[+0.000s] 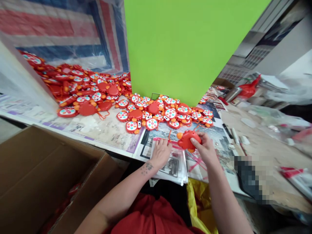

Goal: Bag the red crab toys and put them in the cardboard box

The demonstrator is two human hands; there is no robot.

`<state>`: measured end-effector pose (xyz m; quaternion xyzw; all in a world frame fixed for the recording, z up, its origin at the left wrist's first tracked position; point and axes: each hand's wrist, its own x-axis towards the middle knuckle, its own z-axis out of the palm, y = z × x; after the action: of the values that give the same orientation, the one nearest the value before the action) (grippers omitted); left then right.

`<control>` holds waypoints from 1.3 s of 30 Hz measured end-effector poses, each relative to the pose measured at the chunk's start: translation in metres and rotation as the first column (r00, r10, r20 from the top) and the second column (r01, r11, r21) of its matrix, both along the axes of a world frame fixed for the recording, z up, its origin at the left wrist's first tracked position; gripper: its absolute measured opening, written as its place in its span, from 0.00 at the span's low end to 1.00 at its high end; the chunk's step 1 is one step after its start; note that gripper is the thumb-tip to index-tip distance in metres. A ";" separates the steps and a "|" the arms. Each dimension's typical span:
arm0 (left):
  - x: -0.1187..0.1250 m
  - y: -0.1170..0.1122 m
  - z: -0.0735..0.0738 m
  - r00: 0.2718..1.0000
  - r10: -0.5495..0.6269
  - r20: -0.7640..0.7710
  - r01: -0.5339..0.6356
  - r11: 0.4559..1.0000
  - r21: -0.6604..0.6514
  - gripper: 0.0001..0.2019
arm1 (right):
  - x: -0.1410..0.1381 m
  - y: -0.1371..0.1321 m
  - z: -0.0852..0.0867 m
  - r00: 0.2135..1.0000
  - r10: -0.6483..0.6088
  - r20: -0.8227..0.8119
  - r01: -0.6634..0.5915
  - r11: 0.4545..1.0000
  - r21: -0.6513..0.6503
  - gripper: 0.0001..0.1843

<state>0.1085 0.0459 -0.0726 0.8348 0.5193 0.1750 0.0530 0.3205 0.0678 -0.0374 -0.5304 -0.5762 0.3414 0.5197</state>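
Observation:
My right hand (207, 148) grips a red animal-shaped toy (187, 140) with orange feet, its plain back turned up and the thumb pressed on it. A thin orange cord hangs from the toy. My left hand (161, 152) rests on a stack of clear plastic bags (179, 167) with a pink strip along the top edge. Its fingers are bent over that top edge, closed on the uppermost bag. The toy is just right of the left hand, above the bags. Several similar toys (151, 123) with white fronts and coloured dots lie piled beyond both hands.
A large heap of toys (85, 107) lies at the left, before a striped sheet (73, 29). A green panel (185, 48) stands behind the nearer pile. A cardboard box (48, 169) is at lower left, a yellow bag (201, 204) below the table edge. Clutter covers the right side.

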 end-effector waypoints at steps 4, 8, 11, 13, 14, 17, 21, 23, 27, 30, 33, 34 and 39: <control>-0.004 0.000 -0.007 0.994 -0.018 0.111 0.019 1.000 -0.011 0.12 | 0.009 -0.015 0.003 0.995 0.086 -0.042 -0.090 0.990 -0.111 0.21; -0.007 -0.001 -0.007 0.985 -0.035 0.171 0.035 0.999 0.000 0.15 | 0.005 -0.012 -0.004 0.988 0.117 -0.101 -0.126 0.988 -0.087 0.20; -0.009 -0.003 -0.003 0.984 -0.151 0.091 0.149 0.988 0.033 0.09 | -0.012 0.001 -0.015 0.985 0.027 -0.168 -0.029 1.000 -0.011 0.21; -0.010 -0.003 -0.002 0.981 -0.178 0.072 0.175 0.984 0.046 0.08 | -0.024 0.009 -0.023 0.990 0.012 -0.140 -0.015 1.000 -0.026 0.23; -0.010 -0.003 -0.003 0.982 -0.173 0.080 0.169 0.984 0.052 0.08 | -0.029 0.012 -0.026 0.994 0.029 -0.105 -0.035 0.998 -0.049 0.24; -0.011 -0.002 -0.006 0.981 -0.126 0.148 0.117 0.991 0.070 0.08 | -0.042 0.018 -0.030 0.994 0.106 0.031 -0.102 0.990 -0.098 0.25; -0.012 -0.001 -0.008 0.955 -0.082 0.286 0.048 0.991 0.125 0.07 | -0.054 0.018 -0.026 0.938 0.306 0.161 -0.290 0.950 -0.114 0.25; -0.012 -0.001 -0.008 0.935 -0.090 0.342 0.046 0.990 0.136 0.05 | -0.055 0.016 -0.023 0.904 0.348 0.247 -0.339 0.937 -0.077 0.26; -0.011 0.001 -0.005 0.901 -0.104 0.421 0.076 0.994 0.083 0.04 | -0.039 0.003 -0.023 0.873 -0.021 0.487 0.018 1.000 0.010 0.29; -0.011 0.004 -0.001 0.872 -0.085 0.482 0.086 0.996 0.020 0.04 | -0.027 -0.010 -0.027 0.813 -0.045 0.581 0.121 0.988 -0.092 0.28; -0.016 0.008 0.009 0.860 -0.063 0.506 0.118 0.990 -0.077 0.03 | -0.030 -0.019 -0.032 0.842 0.056 0.537 0.038 0.986 -0.161 0.25; -0.019 0.009 0.014 0.864 -0.070 0.498 0.145 0.983 -0.113 0.03 | -0.034 -0.021 -0.033 0.853 0.058 0.519 0.027 0.988 -0.155 0.25; -0.027 0.007 0.040 0.891 -0.077 0.447 0.210 0.944 -0.256 0.04 | -0.059 -0.024 -0.030 0.912 -0.080 0.403 0.085 0.996 0.005 0.23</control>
<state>0.0812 0.0529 -0.0323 0.7941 0.4513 0.2705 0.3042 0.2614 0.0436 -0.0670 -0.6162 -0.6459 0.2062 0.4007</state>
